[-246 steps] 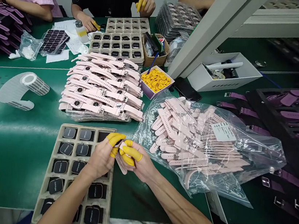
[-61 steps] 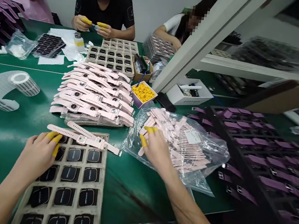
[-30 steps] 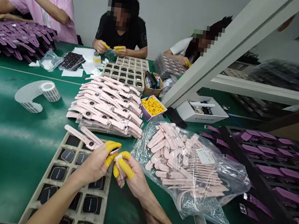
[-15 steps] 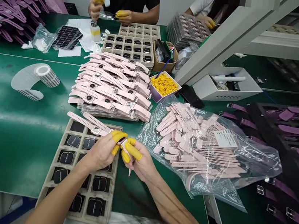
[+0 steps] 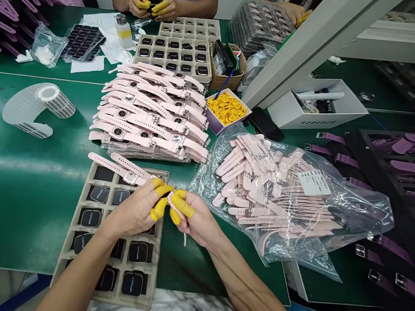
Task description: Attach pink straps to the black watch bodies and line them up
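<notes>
Going L to R:
Tray (image 5: 70,239): grey, black watch bodies in slots, under L hand.
L hand (image 5: 138,211): fingertips pinching watch (image 5: 129,171), w/ strap trailing left over tray.
Strap piece (image 5: 180,218): pink, betw. both hands.
R hand (image 5: 199,220): pinching strap piece, touching L fingertips.
Bag (image 5: 356,216): pink straps, just right of R hand.

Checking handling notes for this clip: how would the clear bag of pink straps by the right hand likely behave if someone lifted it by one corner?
The bag looks thin and crinkled, so it would probably sag, not hold shape. The pink straps lie loose inside and would likely slide toward the low end. Its open mouth faces the right hand, so some might spill.
</notes>
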{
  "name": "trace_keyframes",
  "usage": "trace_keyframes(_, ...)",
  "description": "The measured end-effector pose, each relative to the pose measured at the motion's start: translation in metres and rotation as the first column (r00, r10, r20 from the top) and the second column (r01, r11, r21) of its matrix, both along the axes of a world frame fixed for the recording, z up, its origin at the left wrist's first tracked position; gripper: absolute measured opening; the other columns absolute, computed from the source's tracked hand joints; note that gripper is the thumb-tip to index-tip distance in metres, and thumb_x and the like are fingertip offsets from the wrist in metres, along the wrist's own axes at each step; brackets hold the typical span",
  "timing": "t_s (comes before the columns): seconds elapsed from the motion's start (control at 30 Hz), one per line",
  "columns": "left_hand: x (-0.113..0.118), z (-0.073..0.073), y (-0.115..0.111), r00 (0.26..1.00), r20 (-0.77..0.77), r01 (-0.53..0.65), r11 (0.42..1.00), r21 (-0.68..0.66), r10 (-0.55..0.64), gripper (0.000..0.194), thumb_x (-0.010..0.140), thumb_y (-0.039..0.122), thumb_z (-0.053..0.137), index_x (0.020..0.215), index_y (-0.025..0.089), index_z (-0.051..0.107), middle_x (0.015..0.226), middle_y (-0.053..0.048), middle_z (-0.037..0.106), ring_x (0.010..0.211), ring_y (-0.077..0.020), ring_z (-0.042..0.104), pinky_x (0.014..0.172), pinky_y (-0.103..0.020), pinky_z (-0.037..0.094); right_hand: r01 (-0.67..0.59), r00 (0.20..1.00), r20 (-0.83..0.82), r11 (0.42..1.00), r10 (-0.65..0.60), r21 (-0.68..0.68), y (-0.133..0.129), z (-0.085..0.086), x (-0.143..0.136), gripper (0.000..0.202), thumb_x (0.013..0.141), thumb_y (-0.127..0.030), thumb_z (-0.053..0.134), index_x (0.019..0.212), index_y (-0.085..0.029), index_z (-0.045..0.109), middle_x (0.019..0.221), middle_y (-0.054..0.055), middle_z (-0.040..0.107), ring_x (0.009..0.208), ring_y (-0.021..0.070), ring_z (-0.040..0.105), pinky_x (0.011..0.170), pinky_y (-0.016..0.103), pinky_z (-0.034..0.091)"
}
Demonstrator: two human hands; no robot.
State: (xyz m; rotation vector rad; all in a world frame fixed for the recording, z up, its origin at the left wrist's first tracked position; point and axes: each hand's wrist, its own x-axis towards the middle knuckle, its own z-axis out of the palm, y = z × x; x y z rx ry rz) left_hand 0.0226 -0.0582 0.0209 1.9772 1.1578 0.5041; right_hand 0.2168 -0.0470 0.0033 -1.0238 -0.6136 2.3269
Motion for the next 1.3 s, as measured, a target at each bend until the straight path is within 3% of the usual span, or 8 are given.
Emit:
trace_keyframes(0.17,-0.005,0.0,-0.001,0.986,0.163,-0.028,0.999,-0.024,0.032,0.05,0.105,0.026,0.048,0.154,0.023,0.037,0.138,-0.015,0.056,0.127,-0.024,0.056,0.109,-0.042,0.049,0.027,0.999,0.026,0.997,-0.029,0.071,-0.001,-0.002,0.001,0.044,0.084,-0.059,0.076,0.09,-0.019,0.058,0.056,-0.006,0.062,0.037,0.0053,0.04,0.035,0.015,0.032)
trace_keyframes(0.33,0.006,-0.007,-0.002,0.872,0.417,-0.271,0.962,-0.03,0.258,0.02,0.095,0.026,0.07,0.115,0.024,0.069,0.113,-0.008,0.07,0.105,-0.0211,0.067,0.095,-0.036,0.055,-0.017,1.0,0.003,0.972,0.016,0.236,-0.005,-0.003,0.002,0.04,0.092,-0.06,0.066,0.097,-0.021,0.057,0.055,-0.009,0.054,0.04,0.0077,0.044,0.04,0.019,0.04)
trace_keyframes(0.6,-0.002,-0.005,0.012,0.17,0.665,-0.685,0.573,-0.451,0.727,0.024,0.092,0.037,0.074,0.098,0.022,0.056,0.095,0.0,0.078,0.059,-0.0126,0.072,0.067,-0.03,0.064,-0.367,0.926,0.153,0.92,0.346,0.138,0.011,0.001,0.025,0.041,0.094,-0.059,0.063,0.09,-0.018,0.062,0.057,-0.008,0.046,0.044,0.0054,0.031,0.039,0.018,0.022)
trace_keyframes(0.7,-0.004,-0.006,0.011,0.419,0.558,-0.644,0.668,-0.373,0.716,0.021,0.096,0.033,0.068,0.111,0.02,0.059,0.107,-0.006,0.078,0.082,-0.0176,0.077,0.075,-0.033,0.065,-0.15,0.978,0.185,0.951,0.101,0.269,0.009,-0.003,0.022,0.038,0.092,-0.058,0.066,0.092,-0.021,0.057,0.062,-0.007,0.055,0.042,0.0057,0.037,0.041,0.02,0.029)
trace_keyframes(0.8,0.006,-0.012,0.002,0.811,0.357,-0.415,0.886,-0.209,0.464,0.031,0.099,0.023,0.057,0.13,0.019,0.061,0.126,-0.013,0.073,0.112,-0.0233,0.072,0.095,-0.041,0.062,-0.043,0.996,0.093,0.951,0.015,0.306,-0.001,-0.005,0.008,0.037,0.093,-0.058,0.064,0.093,-0.022,0.055,0.063,-0.007,0.057,0.043,0.007,0.04,0.042,0.021,0.031)
trace_keyframes(0.87,0.011,-0.017,-0.004,0.927,0.249,-0.278,0.959,-0.047,0.281,0.042,0.098,0.015,0.05,0.138,0.021,0.058,0.135,-0.013,0.068,0.124,-0.0237,0.066,0.107,-0.044,0.055,-0.061,0.998,0.052,0.956,0.048,0.288,-0.007,-0.004,0.0,0.038,0.093,-0.058,0.065,0.09,-0.021,0.056,0.061,-0.007,0.056,0.045,0.0075,0.041,0.043,0.021,0.031)
trace_keyframes(1.03,0.01,-0.021,-0.006,0.981,0.161,-0.132,0.983,0.129,0.111,0.049,0.099,0.009,0.042,0.145,0.022,0.051,0.141,-0.013,0.062,0.133,-0.0229,0.058,0.114,-0.042,0.05,-0.064,0.998,0.013,0.967,0.063,0.247,-0.01,0.0,-0.006,0.038,0.093,-0.055,0.066,0.084,-0.02,0.054,0.055,-0.007,0.055,0.042,0.0077,0.042,0.043,0.022,0.03)
trace_keyframes(1.3,0.011,-0.015,-0.004,0.945,0.205,-0.285,0.95,0.126,0.256,0.04,0.102,0.012,0.043,0.139,0.022,0.053,0.121,-0.011,0.068,0.105,-0.0191,0.069,0.096,-0.036,0.058,0.129,0.991,-0.04,0.989,-0.126,0.078,-0.004,0.0,-0.001,0.036,0.089,-0.051,0.071,0.083,-0.021,0.052,0.055,-0.01,0.046,0.043,0.0058,0.032,0.042,0.019,0.024)
